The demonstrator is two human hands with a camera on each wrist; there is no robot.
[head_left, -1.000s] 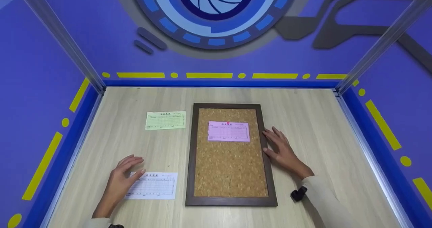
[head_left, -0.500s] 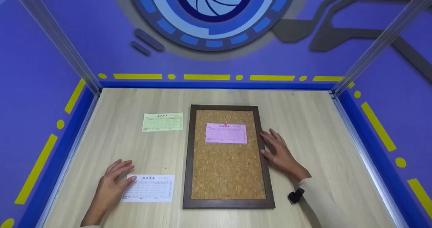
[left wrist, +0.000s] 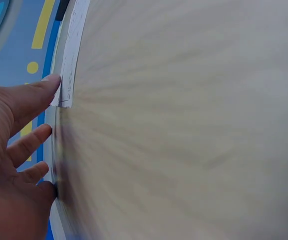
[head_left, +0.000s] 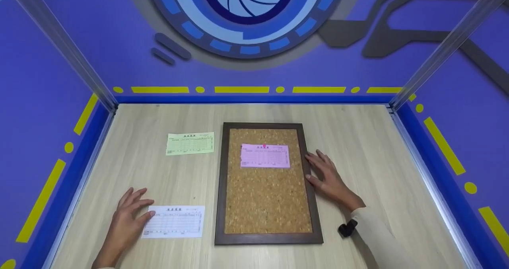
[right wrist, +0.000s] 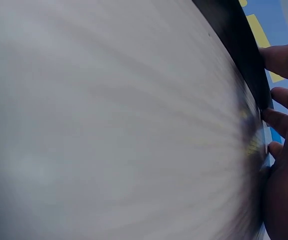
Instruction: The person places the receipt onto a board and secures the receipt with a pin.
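My left hand (head_left: pixel 128 218) is at the left edge of a white printed slip (head_left: pixel 173 222), its fingers loosely spread and the thumb tip overlapping the slip's edge. In the left wrist view the thumb reaches the near end of the white slip (left wrist: pixel 74 55). My right hand (head_left: pixel 329 178) rests with fingertips and thumb against the right side of a brown-framed cork board (head_left: pixel 268 201). The right wrist view shows those fingers along the dark frame (right wrist: pixel 236 37). On the cork, a pink printed slip (head_left: pixel 264 157) is held at its top by a red pushpin (head_left: pixel 264 145).
A green printed slip (head_left: pixel 190 145) lies on the wooden table (head_left: pixel 358 133) left of the board's upper half. Blue decorated panels (head_left: pixel 254 78) wall in the back and both sides, with metal posts at the corners.
My left hand has drawn back to the left, off most of the white slip, and its fingers have spread. The right hand stays at the board's side; the view has shifted slightly.
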